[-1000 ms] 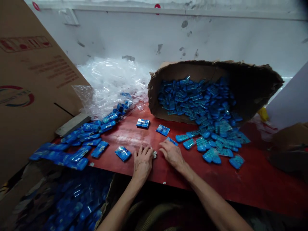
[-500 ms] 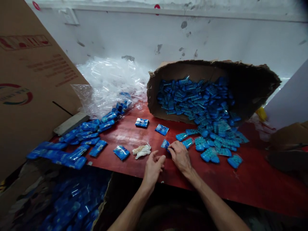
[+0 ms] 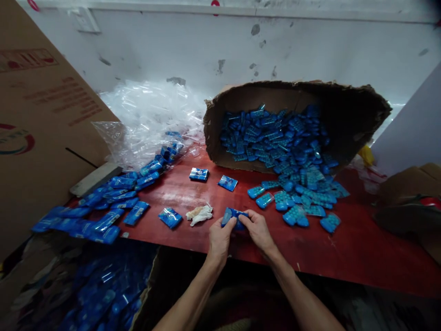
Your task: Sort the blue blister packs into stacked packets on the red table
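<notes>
Near the front edge of the red table (image 3: 310,250), my left hand (image 3: 219,236) and my right hand (image 3: 257,230) grip a small blue printed packet (image 3: 233,217) between them. Thumbs lie on its near face; the fingers behind are mostly hidden. Left of my hands rests a crumpled whitish cloth or tissue (image 3: 200,214), and beyond it a flat blue packet (image 3: 170,217). Farther back lie a single blue printed packet (image 3: 228,182) and what looks like a small stack of printed cards or packets (image 3: 199,174). To the right are clear pouches with blue beads or tablets (image 3: 283,200).
A torn cardboard box (image 3: 215,154) on its side spills blue pouches at the back. Clear plastic bags (image 3: 151,110) heap up at the back left, beside filled blue packets (image 3: 110,218). A large carton (image 3: 44,119) stands left. Below the edge, another container holds blue items (image 3: 106,285).
My left hand has come up to the blue packet and closed on it. My right hand has lifted the packet off the table, toward me. The view has shifted slightly.
</notes>
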{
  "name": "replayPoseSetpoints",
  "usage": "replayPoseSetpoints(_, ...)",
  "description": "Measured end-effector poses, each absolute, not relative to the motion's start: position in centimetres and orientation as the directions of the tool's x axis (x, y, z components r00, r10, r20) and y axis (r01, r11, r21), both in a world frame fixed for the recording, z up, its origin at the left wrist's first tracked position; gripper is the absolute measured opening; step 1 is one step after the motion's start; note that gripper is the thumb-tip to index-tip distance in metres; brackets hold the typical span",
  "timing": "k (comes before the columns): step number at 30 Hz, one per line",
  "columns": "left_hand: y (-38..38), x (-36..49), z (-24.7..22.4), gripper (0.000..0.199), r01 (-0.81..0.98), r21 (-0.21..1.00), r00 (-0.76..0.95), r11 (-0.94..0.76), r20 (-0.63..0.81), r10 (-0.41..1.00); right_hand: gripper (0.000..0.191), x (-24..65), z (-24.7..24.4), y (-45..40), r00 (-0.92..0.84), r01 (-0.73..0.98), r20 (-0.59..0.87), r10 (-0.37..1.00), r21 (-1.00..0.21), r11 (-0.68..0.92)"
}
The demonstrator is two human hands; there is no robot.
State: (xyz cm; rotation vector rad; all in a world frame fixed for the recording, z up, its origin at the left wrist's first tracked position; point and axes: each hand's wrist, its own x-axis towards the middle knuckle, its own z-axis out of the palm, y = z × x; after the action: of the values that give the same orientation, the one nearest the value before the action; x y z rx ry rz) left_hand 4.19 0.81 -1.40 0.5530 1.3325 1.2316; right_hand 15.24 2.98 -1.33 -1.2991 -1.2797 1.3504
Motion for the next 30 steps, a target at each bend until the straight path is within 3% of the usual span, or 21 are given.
replayPoseSetpoints(9,0.9,5.3,-1.9,0.03,-0.389,0.872,-0.226,0.297,-0.403,0.887,0.027,14.4,-1.7,2.2,-0.023,0.117,-0.12,0.993,-0.986,-0.117)
replayPoseSetpoints(16,0.7,4.8,-1.2,0.031,-0.455,0.799,-0.029,0.392,-0.453,0.891,0.03,15.0,-1.5,2.0,-0.044,0.113,-0.128,0.991,-0.986,-0.122)
replayPoseSetpoints(19,0.6,4.3,-0.9,0.031,-0.426,0.792,0.046,0.438,-0.464,0.885,0.026,15.8,-1.0,1.9,-0.048,0.141,-0.084,0.995,-0.987,-0.076)
replayPoseSetpoints(23,0.5,3.9,-0.8,0.028,-0.418,0.805,0.02,0.421,-0.455,0.89,0.015,16.3,-0.2,2.0,-0.103,0.133,-0.017,0.995,-0.991,-0.004)
replayPoseSetpoints(30,0.1,4.3,-1.6,0.028,-0.319,0.862,-0.047,0.393,-0.429,0.902,0.02,15.6,-0.2,2.1,-0.116,0.035,-0.184,0.976,-0.983,-0.181)
